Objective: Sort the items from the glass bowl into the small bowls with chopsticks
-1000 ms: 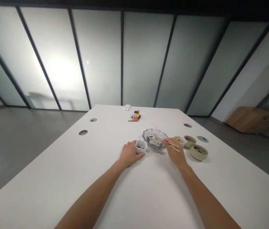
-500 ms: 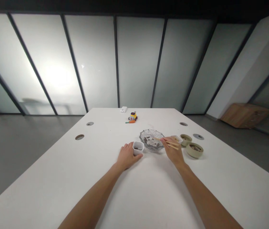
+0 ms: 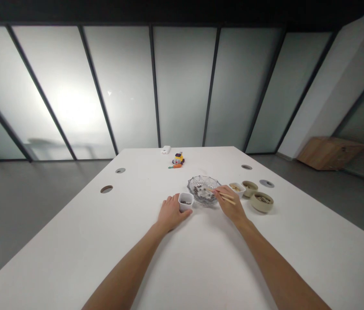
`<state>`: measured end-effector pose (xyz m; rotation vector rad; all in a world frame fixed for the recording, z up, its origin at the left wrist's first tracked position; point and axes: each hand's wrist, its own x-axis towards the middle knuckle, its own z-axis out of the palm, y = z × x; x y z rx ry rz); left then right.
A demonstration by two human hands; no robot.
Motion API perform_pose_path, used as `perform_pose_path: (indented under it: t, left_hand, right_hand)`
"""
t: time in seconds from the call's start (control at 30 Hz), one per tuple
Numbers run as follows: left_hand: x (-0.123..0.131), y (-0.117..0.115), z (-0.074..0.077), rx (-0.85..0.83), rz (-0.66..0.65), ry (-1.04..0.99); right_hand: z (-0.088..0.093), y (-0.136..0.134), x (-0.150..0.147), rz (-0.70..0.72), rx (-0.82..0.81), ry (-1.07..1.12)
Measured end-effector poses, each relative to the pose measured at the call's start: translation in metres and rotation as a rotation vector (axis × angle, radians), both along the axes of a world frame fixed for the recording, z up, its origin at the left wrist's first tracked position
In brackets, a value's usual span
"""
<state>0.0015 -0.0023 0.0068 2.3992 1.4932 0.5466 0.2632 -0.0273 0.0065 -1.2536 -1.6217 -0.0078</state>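
My left hand (image 3: pixel 170 213) rests on the white table (image 3: pixel 201 258), its fingers curled round the side of a small white cup (image 3: pixel 186 201) with dark bits inside. My right hand (image 3: pixel 229 204) is closed on a pair of wooden chopsticks (image 3: pixel 220 196) whose tips reach into a clear glass bowl (image 3: pixel 202 190) holding dark and pale pieces. The glass bowl stands between the two hands, just right of the cup.
Right of the glass bowl stand a small white dish (image 3: pixel 236 189) and two beige bowls (image 3: pixel 250 188) (image 3: pixel 261 202). Farther back lie a small yellow toy (image 3: pixel 177 159) and a white box (image 3: pixel 165 150). Round cable holes (image 3: pixel 106 189) dot the table's sides. Frosted glass panels close the background.
The view has shifted slightly; the chopstick tips have moved a little farther left into the glass bowl. The left hand stays on the cup.
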Motion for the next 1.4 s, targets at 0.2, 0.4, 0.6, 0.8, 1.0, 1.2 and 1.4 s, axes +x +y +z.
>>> perform_pose_path:
  t: [0.2,0.4,0.6,0.8,1.0,1.2,1.4]
  left_hand:
    - [0.000,-0.001,0.001,-0.010,0.004,0.007]
    - [0.000,0.000,-0.002,0.014,-0.002,-0.013]
    - [0.000,0.001,-0.003,0.015,-0.003,-0.015]
    - [-0.001,0.002,-0.004,0.003,-0.003,-0.010]
    - [0.000,0.002,-0.005,0.023,0.000,-0.023]
    - [0.000,0.002,-0.004,0.019,-0.001,-0.028]
    - [0.000,0.001,-0.002,-0.006,0.003,-0.014]
  right_hand:
    - [0.002,-0.002,0.001,-0.018,0.001,0.007]
    - [0.002,-0.004,0.001,0.078,-0.039,0.032]
    - [0.000,-0.002,0.002,0.087,-0.027,0.053]
    - [0.000,0.001,0.006,0.022,0.010,0.016]
    - [-0.001,0.003,0.006,0.011,0.059,0.050]
    - [-0.004,0.007,0.002,0.126,-0.037,0.100]
    - [-0.004,0.009,0.001,0.139,-0.048,0.073]
